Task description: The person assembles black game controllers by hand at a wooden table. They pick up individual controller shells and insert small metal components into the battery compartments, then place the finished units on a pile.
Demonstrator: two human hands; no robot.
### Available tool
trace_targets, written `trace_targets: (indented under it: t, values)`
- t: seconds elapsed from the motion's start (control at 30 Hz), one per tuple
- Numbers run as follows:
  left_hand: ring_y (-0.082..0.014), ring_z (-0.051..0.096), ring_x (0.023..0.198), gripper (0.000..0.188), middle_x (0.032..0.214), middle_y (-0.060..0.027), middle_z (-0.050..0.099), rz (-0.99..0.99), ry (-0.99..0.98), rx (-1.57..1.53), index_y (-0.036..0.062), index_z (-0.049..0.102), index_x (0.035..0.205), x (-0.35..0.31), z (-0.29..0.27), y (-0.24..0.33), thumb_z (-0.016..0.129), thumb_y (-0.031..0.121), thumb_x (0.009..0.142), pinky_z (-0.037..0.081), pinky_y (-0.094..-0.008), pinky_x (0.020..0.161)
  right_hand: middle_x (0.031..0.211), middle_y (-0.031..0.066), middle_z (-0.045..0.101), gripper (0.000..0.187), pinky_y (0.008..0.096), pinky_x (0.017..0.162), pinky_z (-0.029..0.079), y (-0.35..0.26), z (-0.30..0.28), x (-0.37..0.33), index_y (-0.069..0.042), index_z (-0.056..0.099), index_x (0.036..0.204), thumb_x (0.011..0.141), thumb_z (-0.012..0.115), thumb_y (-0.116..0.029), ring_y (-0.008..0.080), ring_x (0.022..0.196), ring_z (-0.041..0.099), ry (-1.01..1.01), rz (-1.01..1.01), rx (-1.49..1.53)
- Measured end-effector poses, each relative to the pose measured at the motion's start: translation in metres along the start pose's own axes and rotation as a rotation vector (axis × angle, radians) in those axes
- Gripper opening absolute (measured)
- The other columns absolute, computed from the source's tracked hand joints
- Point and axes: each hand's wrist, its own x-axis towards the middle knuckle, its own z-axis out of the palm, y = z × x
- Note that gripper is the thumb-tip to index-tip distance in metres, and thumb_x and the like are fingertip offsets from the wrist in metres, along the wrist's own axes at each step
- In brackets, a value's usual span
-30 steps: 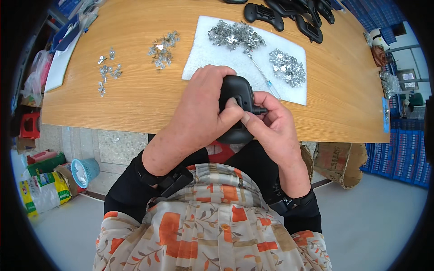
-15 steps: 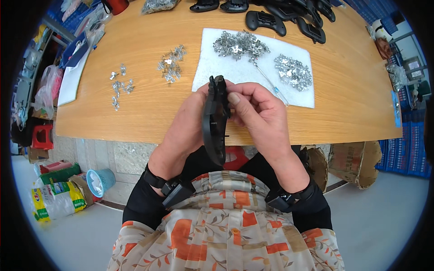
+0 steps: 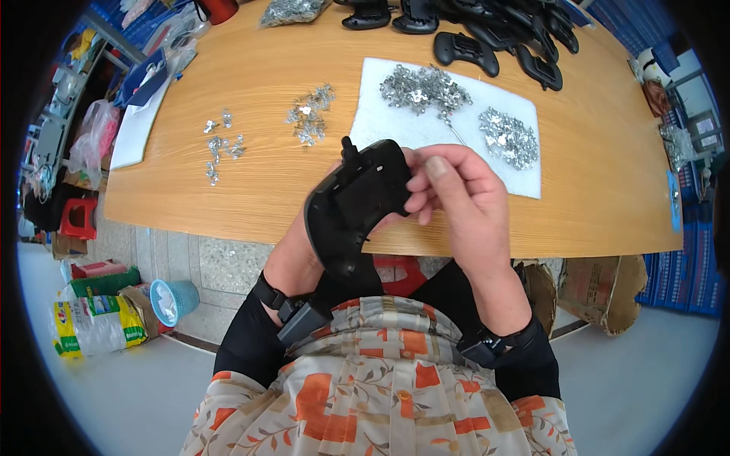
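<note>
My left hand (image 3: 295, 245) is wrapped round a black game controller shell (image 3: 372, 199) from behind and below, so most of its fingers are hidden. The shell tilts, its recessed face turned up, and a short black knob juts from its upper end. At the shell's right end is my right hand (image 3: 475, 205), thumb and fingers curled together by the edge. Whatever the right fingertips pinch, if anything, is too small to see. Beyond them lies a white foam sheet (image 3: 366, 114) bearing two heaps of small silvery metal pieces (image 3: 426, 90) and a thin metal rod (image 3: 456, 132), partly hidden.
More metal pieces (image 3: 310, 114) lie loose on the wooden table (image 3: 251, 68), left of the foam. Several black controller shells (image 3: 465, 53) crowd the far right, near a bag of metal pieces (image 3: 295, 11). Below stand a red stool (image 3: 78, 218), a blue basket (image 3: 173, 302) and cardboard (image 3: 604, 296).
The shell has turned from edge-on to show its recessed face. My right hand has shifted slightly right and down, its fingers coming away from the shell's face. The whole view has shifted a little.
</note>
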Motion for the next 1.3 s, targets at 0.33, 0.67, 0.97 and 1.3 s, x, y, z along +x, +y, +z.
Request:
trace_targets:
  t: [0.33,0.67,0.97,1.3]
  values:
    - [-0.0135,0.061,0.103,0.032,0.108,-0.0063,0.064,-0.236,0.157,0.232,0.0018,0.058,0.124,0.029,0.007,0.009,0.045,0.012,0.096,0.050,-0.0273,0.081,0.107,0.0072,0.067,0.026,0.0238,0.075,0.050,-0.018,-0.018,-0.029,0.002,0.060,0.122,0.099,0.062,-0.010,0.0081,0.088,0.061,-0.149,0.096,-0.057]
    - [-0.0153,0.060,0.109,0.064,0.124,-0.0112,0.058,-0.013,0.334,-0.113,0.0020,0.031,0.150,0.012,0.019,0.008,0.065,0.011,0.097,0.053,-0.0302,0.089,0.116,0.0049,0.065,0.038,0.0257,0.093,0.046,-0.001,-0.032,-0.031,0.004,0.053,0.131,0.095,0.061,-0.003,0.0077,0.103,0.059,-0.056,0.111,-0.092]
    - [-0.0121,0.065,0.099,0.048,0.115,-0.0093,0.061,0.014,0.218,0.004,0.0063,0.036,0.146,-0.013,-0.026,0.018,0.054,0.007,0.101,0.057,-0.0279,0.084,0.100,0.0071,0.068,0.028,0.0270,0.082,0.050,-0.018,-0.033,-0.010,0.002,0.062,0.123,0.102,0.057,-0.016,0.0123,0.090,0.062,-0.006,0.037,-0.500]
    - [-0.0107,0.065,0.097,0.030,0.112,-0.0071,0.061,-0.096,0.066,0.177,0.0027,0.049,0.132,-0.029,-0.043,0.011,0.050,0.003,0.102,0.056,-0.0275,0.083,0.085,0.0049,0.067,0.014,0.0245,0.068,0.049,-0.019,0.013,0.081,-0.002,0.072,0.102,0.089,0.071,-0.007,0.0101,0.074,0.060,-0.176,-0.336,-1.275]
